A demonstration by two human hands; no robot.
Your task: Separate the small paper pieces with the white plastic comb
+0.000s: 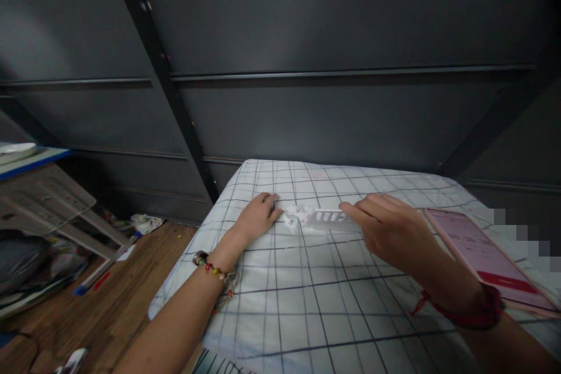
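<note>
Containers first. Far left, a white dish [17,152] sits on the blue-edged table [65,178]; its contents aren't readable, since the frame edge cuts it. Below that, a dark bag [20,266] slumps on the left (can't see inside).

Your work is mid-scene on the grid-patterned cloth [315,315]: a white slotted piece [329,220], a flat strip with a row of openings, standing roughly on edge and running left-right. Can't tell if its lower edge rests on the cloth or floats just above. White crumpled scraps [295,217] lie at its left end, between it and your left hand [259,214]; film or tissue, too blurred to say.

Your left hand is palm down on the cloth, fingers pointing far, thumb angled out right, just beside the scraps (contact unclear). It grips nothing I can see. Forearm enters from near left, beaded bracelet [215,270] at the wrist.

Your right hand [385,228] pinches the slotted piece by its right end: forefinger along the top edge, other fingers curled. Forearm comes in from near right, red wristband [475,312] on it. A phone [475,245] in a pink case lies just right of that wrist, screen up.
</note>
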